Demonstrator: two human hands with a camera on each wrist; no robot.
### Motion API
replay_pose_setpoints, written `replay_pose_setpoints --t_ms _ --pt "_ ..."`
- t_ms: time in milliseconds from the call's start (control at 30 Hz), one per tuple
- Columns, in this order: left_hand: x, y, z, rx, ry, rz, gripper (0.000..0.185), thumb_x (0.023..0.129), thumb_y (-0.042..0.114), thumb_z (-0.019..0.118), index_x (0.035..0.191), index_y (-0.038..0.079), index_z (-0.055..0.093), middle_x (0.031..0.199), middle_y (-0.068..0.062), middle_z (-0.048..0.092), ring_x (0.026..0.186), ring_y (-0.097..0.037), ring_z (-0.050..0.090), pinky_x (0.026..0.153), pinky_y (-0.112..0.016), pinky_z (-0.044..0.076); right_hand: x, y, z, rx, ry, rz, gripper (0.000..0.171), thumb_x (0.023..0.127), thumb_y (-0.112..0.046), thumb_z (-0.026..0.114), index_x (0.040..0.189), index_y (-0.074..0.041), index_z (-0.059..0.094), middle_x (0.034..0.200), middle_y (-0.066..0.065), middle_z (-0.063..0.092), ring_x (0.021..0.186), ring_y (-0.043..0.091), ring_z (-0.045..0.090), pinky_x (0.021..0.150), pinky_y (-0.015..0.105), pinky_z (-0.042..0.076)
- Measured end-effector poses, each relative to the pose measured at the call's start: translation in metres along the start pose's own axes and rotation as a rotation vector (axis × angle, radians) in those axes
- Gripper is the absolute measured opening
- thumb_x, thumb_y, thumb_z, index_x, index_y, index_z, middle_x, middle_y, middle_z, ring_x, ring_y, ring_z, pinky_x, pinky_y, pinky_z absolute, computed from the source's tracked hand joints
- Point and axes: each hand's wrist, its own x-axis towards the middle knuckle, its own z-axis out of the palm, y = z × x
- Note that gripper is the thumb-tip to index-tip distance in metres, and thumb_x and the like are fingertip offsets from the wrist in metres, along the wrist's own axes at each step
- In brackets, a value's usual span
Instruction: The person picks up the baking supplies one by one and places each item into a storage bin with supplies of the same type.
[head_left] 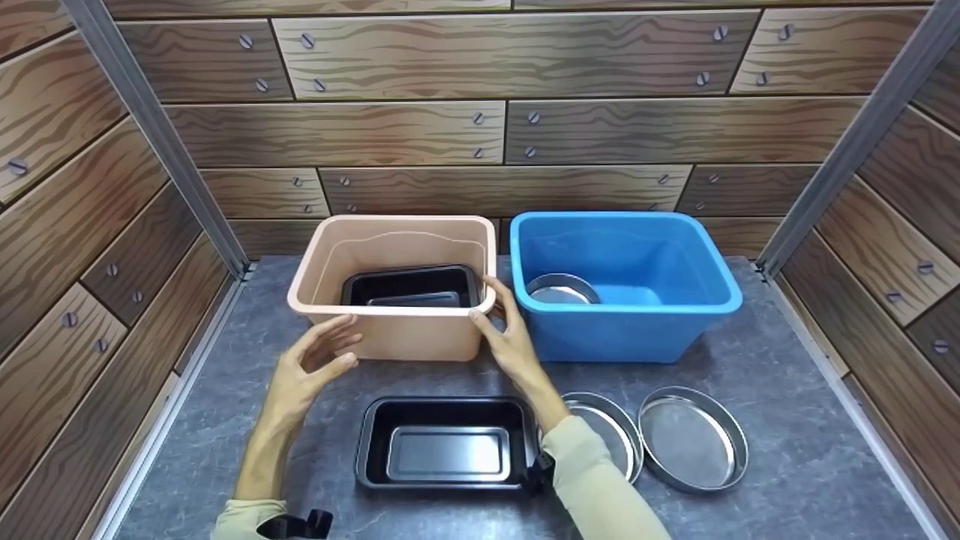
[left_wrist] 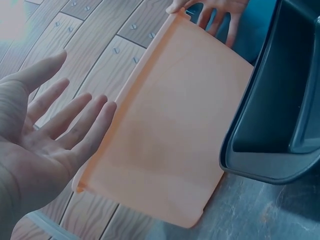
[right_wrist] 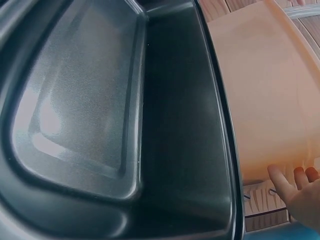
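My right hand (head_left: 512,346) touches the right front corner of a peach plastic bin (head_left: 397,339), its thumb at the front rim and its spread fingers along the right side. Just off the bin's left front corner is my left hand (head_left: 300,379), palm turned inward, fingers apart and holding nothing. Inside this bin lies a black rectangular loaf pan (head_left: 411,279), tilted, its lower part hidden by the front wall. A second black loaf pan (head_left: 448,454) rests on the table between my forearms; it fills much of the right wrist view.
A blue plastic bin (head_left: 615,334) stands right of the peach one, with a round metal cake pan (head_left: 561,289) in it. Two more round pans, one (head_left: 600,427) partly behind my right sleeve and another (head_left: 694,439), lie on the grey table (head_left: 810,442). Wood-patterned walls enclose three sides.
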Motion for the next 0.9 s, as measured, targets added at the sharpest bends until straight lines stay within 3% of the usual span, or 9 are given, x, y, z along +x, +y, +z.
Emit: replay_pose_setpoints --t_ms 367,600,900 --pt "-0.015 -0.006 -0.004 0.082 -0.029 -0.018 0.054 0.091 0.003 0.066 0.142 0.005 0.047 0.138 -0.015 0.055 0.123 -0.036 0.054 0.096 -0.032 0.051 -0.001 0.000 0.000 -0.001 -0.003 -0.006 0.060 0.093 -0.010 0.064 0.147 -0.003 0.038 0.148 0.013 0.041 0.128 0.032 0.045 0.109 0.046 0.037" --pt "-0.025 -0.008 -0.006 0.082 -0.026 -0.067 0.054 0.090 0.003 0.067 0.141 0.007 0.049 0.138 -0.013 0.056 0.122 -0.035 0.055 0.095 -0.033 0.052 -0.002 0.000 0.001 0.000 -0.007 0.007 0.060 0.093 -0.010 0.065 0.147 -0.003 0.038 0.149 0.013 0.041 0.129 0.032 0.044 0.110 0.050 0.035" --pt "-0.031 -0.008 -0.009 0.082 -0.026 -0.111 0.052 0.090 0.002 0.067 0.139 0.010 0.052 0.139 -0.013 0.054 0.121 -0.032 0.056 0.094 -0.035 0.053 -0.001 0.000 0.001 0.004 0.004 -0.017 0.059 0.093 -0.009 0.064 0.146 -0.003 0.038 0.149 0.013 0.041 0.129 0.034 0.044 0.110 0.045 0.035"
